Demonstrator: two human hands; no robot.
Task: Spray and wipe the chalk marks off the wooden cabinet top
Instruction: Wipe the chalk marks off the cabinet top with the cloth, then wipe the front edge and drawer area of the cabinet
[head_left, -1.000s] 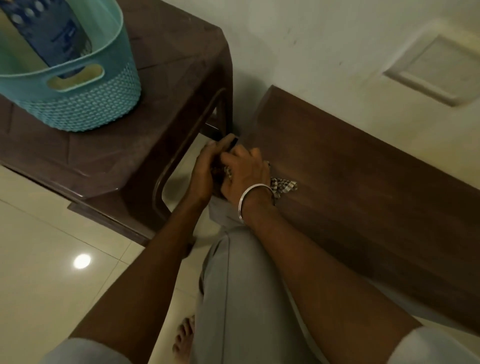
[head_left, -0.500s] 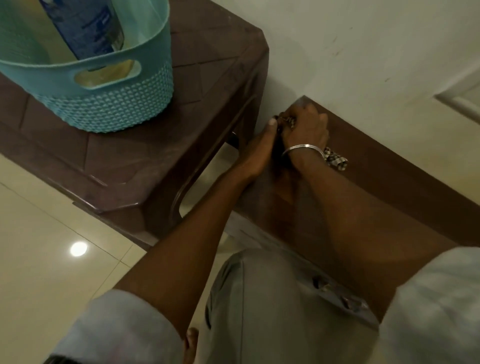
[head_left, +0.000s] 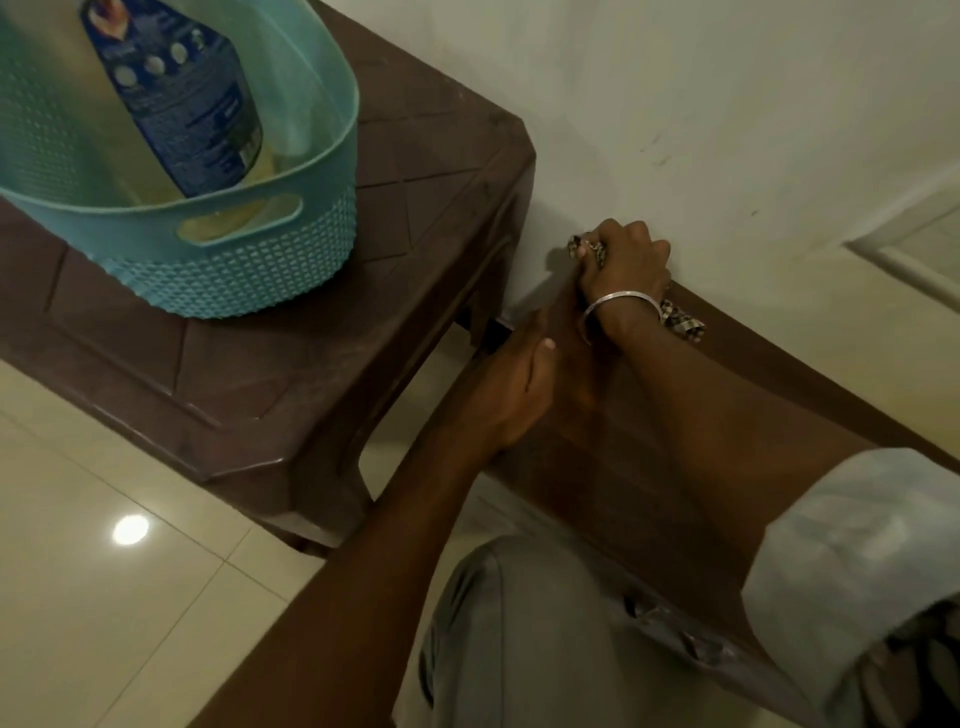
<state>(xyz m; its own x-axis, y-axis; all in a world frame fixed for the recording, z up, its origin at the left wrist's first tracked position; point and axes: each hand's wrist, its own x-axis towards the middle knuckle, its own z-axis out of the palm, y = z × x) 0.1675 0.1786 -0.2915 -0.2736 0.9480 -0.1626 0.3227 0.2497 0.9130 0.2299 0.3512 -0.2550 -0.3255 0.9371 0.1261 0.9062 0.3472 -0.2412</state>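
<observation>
The dark wooden cabinet top (head_left: 753, 395) runs along the wall from centre to right. My right hand (head_left: 626, 262), with a metal bangle at the wrist, grips a checkered cloth (head_left: 683, 322) bunched at the cabinet's far left corner against the wall; cloth ends show at the fingers and behind the wrist. My left hand (head_left: 519, 389) rests on the cabinet's left edge with fingers fairly straight, holding nothing. No chalk marks are visible. A bottle with a blue label (head_left: 182, 98) stands in a teal basket (head_left: 234, 260).
The teal basket sits on a brown plastic table (head_left: 322, 374) left of the cabinet, with a narrow gap between them. Cream wall behind, glossy tiled floor (head_left: 104, 597) below left. My grey trouser knee (head_left: 519, 649) is under the cabinet's front edge.
My right hand slid the cloth from the cabinet's near left edge back to the far corner at the wall. My left hand stayed along the left edge. The camera moved closer.
</observation>
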